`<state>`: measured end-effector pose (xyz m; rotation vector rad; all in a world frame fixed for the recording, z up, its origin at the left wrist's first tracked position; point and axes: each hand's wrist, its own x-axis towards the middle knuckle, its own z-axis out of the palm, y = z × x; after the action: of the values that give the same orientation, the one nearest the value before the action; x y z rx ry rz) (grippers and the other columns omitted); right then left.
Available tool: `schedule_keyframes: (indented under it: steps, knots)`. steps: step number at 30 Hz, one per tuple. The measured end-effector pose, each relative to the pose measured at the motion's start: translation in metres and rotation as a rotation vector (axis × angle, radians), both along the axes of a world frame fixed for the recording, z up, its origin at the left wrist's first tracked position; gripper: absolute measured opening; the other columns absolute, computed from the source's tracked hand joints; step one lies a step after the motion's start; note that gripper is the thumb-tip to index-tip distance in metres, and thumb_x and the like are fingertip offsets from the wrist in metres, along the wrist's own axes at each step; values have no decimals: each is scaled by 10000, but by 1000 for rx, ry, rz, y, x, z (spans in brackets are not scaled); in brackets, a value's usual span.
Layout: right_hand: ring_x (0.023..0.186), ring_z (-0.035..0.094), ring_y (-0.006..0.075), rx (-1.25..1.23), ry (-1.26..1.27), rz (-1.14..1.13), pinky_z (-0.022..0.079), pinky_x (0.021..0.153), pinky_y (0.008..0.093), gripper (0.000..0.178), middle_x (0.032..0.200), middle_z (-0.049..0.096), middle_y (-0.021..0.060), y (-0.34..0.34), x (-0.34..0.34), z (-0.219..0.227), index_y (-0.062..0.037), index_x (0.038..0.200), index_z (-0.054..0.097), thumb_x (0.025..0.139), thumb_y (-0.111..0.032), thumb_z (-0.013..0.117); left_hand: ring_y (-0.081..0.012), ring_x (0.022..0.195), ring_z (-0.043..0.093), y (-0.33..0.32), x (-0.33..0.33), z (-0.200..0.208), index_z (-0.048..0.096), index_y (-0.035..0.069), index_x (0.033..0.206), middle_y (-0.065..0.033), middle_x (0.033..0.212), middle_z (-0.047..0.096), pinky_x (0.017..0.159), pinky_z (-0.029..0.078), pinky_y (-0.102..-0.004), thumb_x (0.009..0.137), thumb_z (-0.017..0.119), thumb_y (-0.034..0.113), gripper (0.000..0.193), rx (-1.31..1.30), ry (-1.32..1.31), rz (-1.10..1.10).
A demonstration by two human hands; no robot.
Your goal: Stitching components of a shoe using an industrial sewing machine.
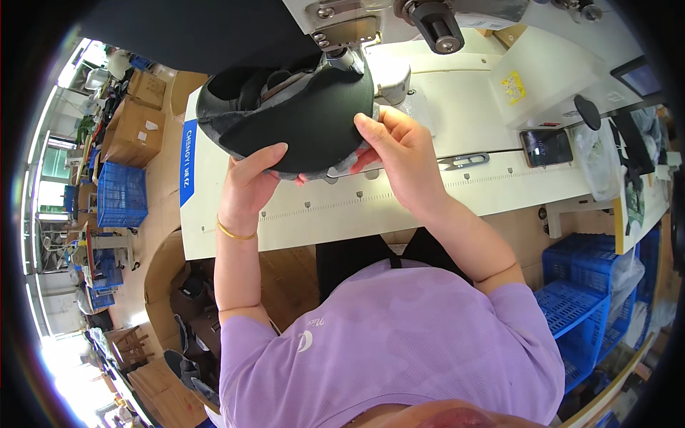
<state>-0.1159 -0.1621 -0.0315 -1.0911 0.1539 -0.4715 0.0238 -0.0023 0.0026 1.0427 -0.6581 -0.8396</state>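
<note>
A dark cap-like fabric piece point(307, 121) with a curved, brim-shaped panel and grey edging is up at the sewing machine head point(347, 30). Its far edge lies under the machine's needle area, where the needle itself is hidden. My left hand point(250, 178) pinches the near left edge, thumb on top and fingers underneath. On the right side of the panel, my right hand point(403, 153) grips the edge the same way, its thumb pressed on the dark surface. Thread snips point(464, 162) lie on the white sewing table point(285, 235) to the right of my right hand.
A phone point(547, 148) rests on the table at the right. Blue plastic crates point(578, 307) stand low on the right, and another blue crate point(123, 194) on the left. Below my left arm, an open cardboard box point(168, 274) holds dark pieces. Brown cartons point(132, 132) stand farther left.
</note>
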Motion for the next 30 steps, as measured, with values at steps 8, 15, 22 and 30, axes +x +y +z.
schedule_keyframes:
  steps: [8,15,22,30]
  knots:
    - [711,593,92,16,-35,-43,532,597,248,220,838,627,40,-7,4,2,-5,954,606,959,-206,517,-257,739,647,-10,-8,-2,549,-43,1134,-137,957,651,554,526,-352,831,517,-23,305,-26,-8,27]
    - [714,620,110,-5,-42,-49,542,615,261,199,829,639,57,-8,6,2,-5,916,595,956,-182,514,-238,757,642,-20,-17,1,534,-33,1151,-136,982,644,569,502,-322,858,535,7,296,-39,-60,125]
    - [725,625,117,-7,-49,-67,544,620,259,205,838,639,63,-10,8,3,-1,959,604,959,-180,504,-194,828,620,-22,-12,-9,528,26,1186,-117,1057,621,587,478,-320,872,538,16,315,-34,-114,94]
    - [733,663,145,-7,-45,-80,534,609,241,205,833,644,74,-9,10,8,4,917,592,957,-171,493,-176,952,605,-38,-27,-17,535,52,1205,-84,1127,606,745,490,-302,882,577,5,328,-110,-90,292]
